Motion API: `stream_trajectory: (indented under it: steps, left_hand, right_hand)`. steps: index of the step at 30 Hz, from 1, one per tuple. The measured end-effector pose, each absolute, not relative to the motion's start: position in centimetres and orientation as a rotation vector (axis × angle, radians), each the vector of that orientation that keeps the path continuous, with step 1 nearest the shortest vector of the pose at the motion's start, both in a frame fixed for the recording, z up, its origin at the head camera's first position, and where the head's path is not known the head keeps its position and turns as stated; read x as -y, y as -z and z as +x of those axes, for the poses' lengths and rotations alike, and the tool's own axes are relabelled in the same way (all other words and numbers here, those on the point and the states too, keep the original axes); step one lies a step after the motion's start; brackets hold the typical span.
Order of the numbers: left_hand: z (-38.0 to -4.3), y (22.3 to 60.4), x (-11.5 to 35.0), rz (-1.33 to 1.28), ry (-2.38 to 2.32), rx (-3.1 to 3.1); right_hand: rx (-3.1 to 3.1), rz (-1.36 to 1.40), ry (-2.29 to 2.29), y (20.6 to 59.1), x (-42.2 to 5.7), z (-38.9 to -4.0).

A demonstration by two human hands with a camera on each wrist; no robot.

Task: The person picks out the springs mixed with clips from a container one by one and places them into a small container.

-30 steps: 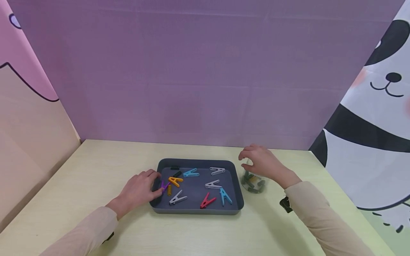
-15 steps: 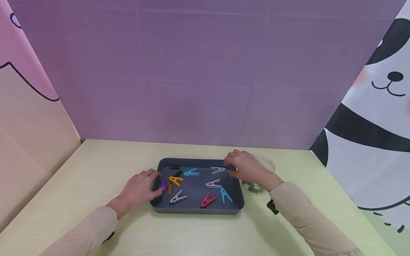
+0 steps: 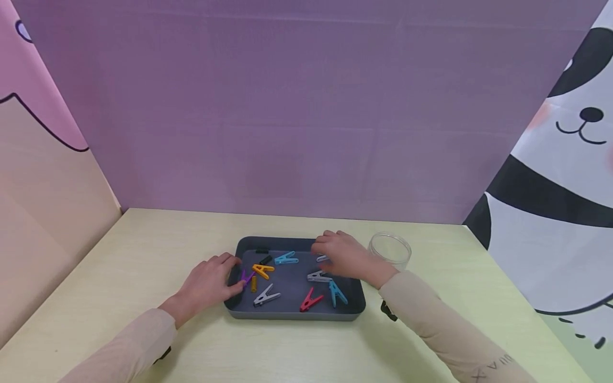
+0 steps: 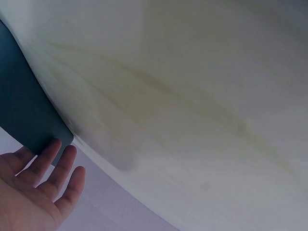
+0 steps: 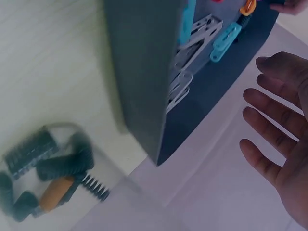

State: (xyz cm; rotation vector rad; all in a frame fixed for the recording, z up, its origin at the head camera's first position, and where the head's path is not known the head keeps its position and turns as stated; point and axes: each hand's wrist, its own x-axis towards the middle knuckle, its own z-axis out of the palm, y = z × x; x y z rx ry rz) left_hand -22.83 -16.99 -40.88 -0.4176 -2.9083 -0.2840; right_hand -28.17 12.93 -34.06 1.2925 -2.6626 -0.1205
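Note:
My left hand [image 3: 208,284] rests at the left edge of the dark grey tray [image 3: 297,316], next to a purple clip [image 3: 247,277]. In the left wrist view its loosely extended fingers touch the tray's outer wall [image 4: 24,91]. My right hand [image 3: 347,255] hovers over the tray's back right part and partly hides a grey clip [image 3: 322,258]. Its fingers are spread with nothing between them in the right wrist view. Inside lie a red clip [image 3: 310,301], a yellow-orange clip [image 3: 263,270], blue clips [image 3: 337,293], grey clips [image 3: 266,296], black springs [image 3: 262,250] and a yellow spring [image 3: 254,283].
Right of the tray stands a clear round jar [image 3: 390,247], partly hidden by the right arm. Dark ribbed pieces and an orange piece [image 5: 57,193] show through it in the right wrist view. A purple backdrop [image 3: 297,117] rises behind the pale wooden table [image 3: 191,346].
My right hand has moved left from above the jar to over the tray, uncovering the jar's rim. My left hand and the things in the tray have stayed in place.

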Motion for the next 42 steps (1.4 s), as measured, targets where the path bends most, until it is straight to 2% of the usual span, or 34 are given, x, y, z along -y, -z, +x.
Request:
stream_trajectory:
  steps: [10,27,42]
  left_hand:
    - [-22.8,40.9,17.0,-0.414,0.286,2.915]
    - [-22.8,40.7,17.0,-0.407,0.297,2.921]
    - [-22.8,40.7,17.1,-0.423,0.302,2.906]
  right_hand:
    - [2.530,1.416,0.163,34.3,-10.5,-28.4]
    - [2.618,1.446,0.248,33.8,-6.4,-29.5]
    - [2.674,1.429,0.358,36.4,-3.9,-31.1]
